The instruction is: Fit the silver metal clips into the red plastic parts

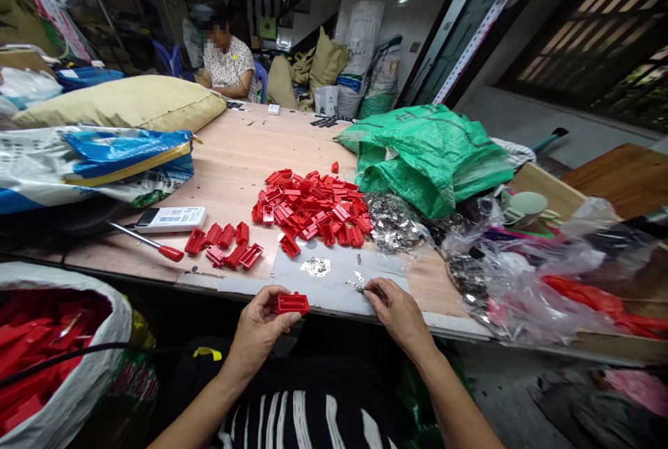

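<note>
My left hand pinches a red plastic housing just over the table's front edge, its hollow side towards me. To the right, my right hand is low over a grey mat, thumb and fingers closed on a small metal piece; its exact shape is too small to make out. More loose metal pieces lie by these fingertips. A little pile of flat silvery parts sits on the mat between the hands. Beyond it spreads a large heap of red housings.
Several separate red housings lie left, near a red-handled lever and a white box. Bags of metal parts and a green sack stand right. A sack of red parts is lower left. Another person sits across the table.
</note>
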